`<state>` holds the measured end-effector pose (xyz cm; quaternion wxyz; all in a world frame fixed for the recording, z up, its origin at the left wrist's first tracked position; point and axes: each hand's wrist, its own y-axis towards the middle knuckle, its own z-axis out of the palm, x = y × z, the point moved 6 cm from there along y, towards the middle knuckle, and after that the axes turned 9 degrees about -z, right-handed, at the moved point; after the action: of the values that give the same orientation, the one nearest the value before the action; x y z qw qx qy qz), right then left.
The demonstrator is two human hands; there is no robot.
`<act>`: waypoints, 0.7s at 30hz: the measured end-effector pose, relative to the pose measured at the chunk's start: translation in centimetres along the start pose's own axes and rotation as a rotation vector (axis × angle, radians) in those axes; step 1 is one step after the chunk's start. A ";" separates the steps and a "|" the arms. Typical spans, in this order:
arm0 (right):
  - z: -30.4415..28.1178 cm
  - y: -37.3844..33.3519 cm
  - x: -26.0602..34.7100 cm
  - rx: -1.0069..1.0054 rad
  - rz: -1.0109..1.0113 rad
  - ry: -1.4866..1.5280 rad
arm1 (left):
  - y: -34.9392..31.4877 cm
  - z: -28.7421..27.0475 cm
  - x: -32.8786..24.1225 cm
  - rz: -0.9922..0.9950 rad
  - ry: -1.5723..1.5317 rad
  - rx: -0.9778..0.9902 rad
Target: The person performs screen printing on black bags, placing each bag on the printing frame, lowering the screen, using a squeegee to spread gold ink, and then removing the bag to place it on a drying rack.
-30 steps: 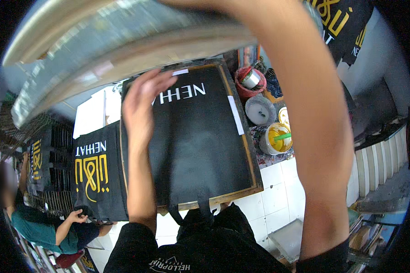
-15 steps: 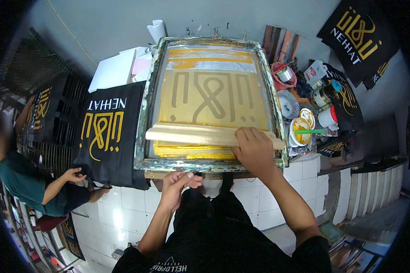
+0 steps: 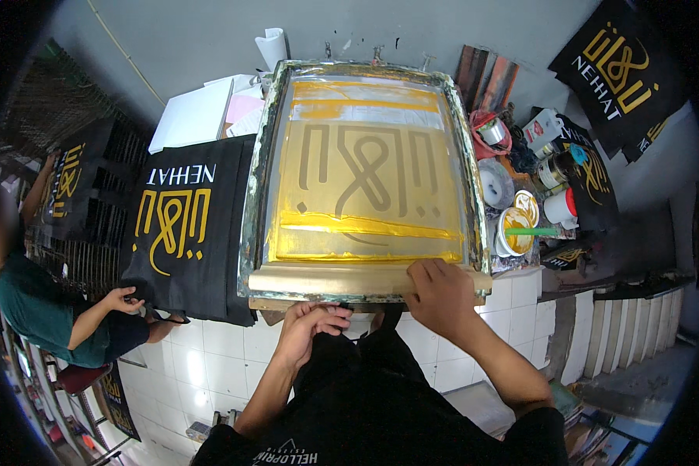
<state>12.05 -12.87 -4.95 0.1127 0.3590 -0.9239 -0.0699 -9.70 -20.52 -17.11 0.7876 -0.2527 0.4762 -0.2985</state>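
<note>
A screen-printing frame [image 3: 255, 194], its wood smeared with paint, lies in front of me. Its mesh [image 3: 287, 167] carries a dark looped design. Yellow ink [image 3: 365, 227] forms a thick band across the lower part of the design, with another line below it. A long wooden squeegee [image 3: 334, 282] lies crosswise at the frame's near end. My right hand [image 3: 446, 301] grips the squeegee toward its right end. Just below the frame's near edge, my left hand [image 3: 309, 332] is closed with curled fingers; whatever they hold, if anything, is hidden.
Black printed cloths [image 3: 180, 225] are stacked left of the frame, with white paper [image 3: 193, 116] behind. To the right stand an ink tub [image 3: 512, 247] with a green stick, a red-lidded jar [image 3: 559, 206] and other containers. Another person [image 3: 50, 303] sits at far left.
My right hand has drawn the squeegee toward me, from the lower mesh to the frame's near end, leaving a yellow ink band across the design. My left hand has curled its fingers more.
</note>
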 end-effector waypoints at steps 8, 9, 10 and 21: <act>3.1 9.2 -8.8 -0.104 0.010 -0.064 | -0.1 0.1 -0.1 -0.014 -0.028 -0.066; 3.3 11.3 -10.5 -0.106 0.016 -0.046 | -0.1 0.1 -0.1 -0.022 -0.038 -0.070; 3.4 13.3 -12.0 -0.104 0.031 -0.083 | -0.1 0.0 0.0 -0.030 -0.050 -0.070; 0.6 28.2 -23.1 0.232 0.205 0.003 | -0.7 0.8 1.5 -0.218 -0.579 0.024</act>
<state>10.21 23.49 -3.30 0.0784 0.2734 -0.9574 0.0497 -8.58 -22.02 -17.21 0.8567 -0.3676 0.1984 -0.3026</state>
